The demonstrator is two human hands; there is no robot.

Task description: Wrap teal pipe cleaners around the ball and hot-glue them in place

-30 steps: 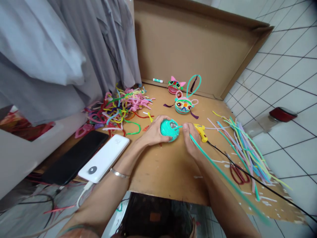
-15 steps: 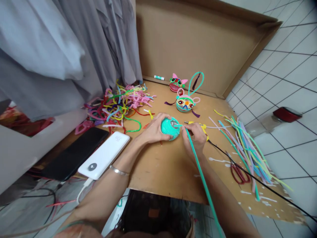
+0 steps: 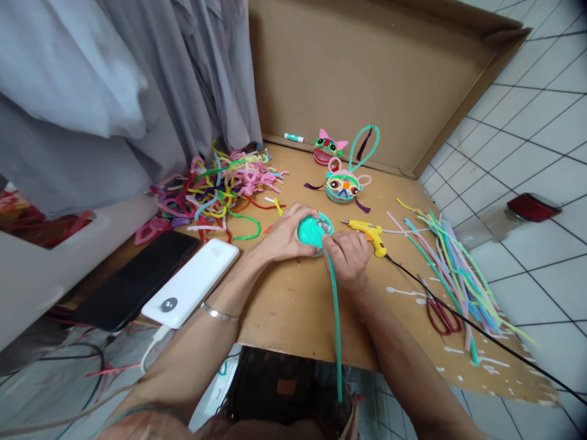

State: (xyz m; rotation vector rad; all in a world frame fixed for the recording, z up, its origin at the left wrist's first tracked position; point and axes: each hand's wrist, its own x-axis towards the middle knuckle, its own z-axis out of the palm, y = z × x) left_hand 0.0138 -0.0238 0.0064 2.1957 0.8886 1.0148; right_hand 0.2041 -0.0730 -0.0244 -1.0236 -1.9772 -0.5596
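Note:
My left hand (image 3: 288, 233) is wrapped round a ball covered in teal pipe cleaner (image 3: 310, 233), held just above the board. A grey patch shows at the ball's upper right. At its right side, my right hand (image 3: 347, 255) pinches a teal pipe cleaner (image 3: 337, 318), whose long free end hangs down toward me past the board's edge. The right fingers touch the ball and hide where the strand meets it. Beyond the hands stands a finished-looking animal head (image 3: 343, 187) with pink ears, purple tassels and a teal loop. A smaller pink-eared head (image 3: 327, 150) sits behind it.
Right of my hands lie a yellow glue gun (image 3: 375, 237) with a black cord, red-handled scissors (image 3: 441, 313) and straight pipe cleaners (image 3: 463, 275). Tangled pipe cleaners (image 3: 229, 183), a white power bank (image 3: 192, 282) and a black phone-like slab (image 3: 137, 278) are left. Cardboard (image 3: 339, 73) stands behind.
My right hand has moved left and down against the ball, uncovering the glue gun. The strand's free end has swung left and hangs nearly straight. My left hand keeps its hold.

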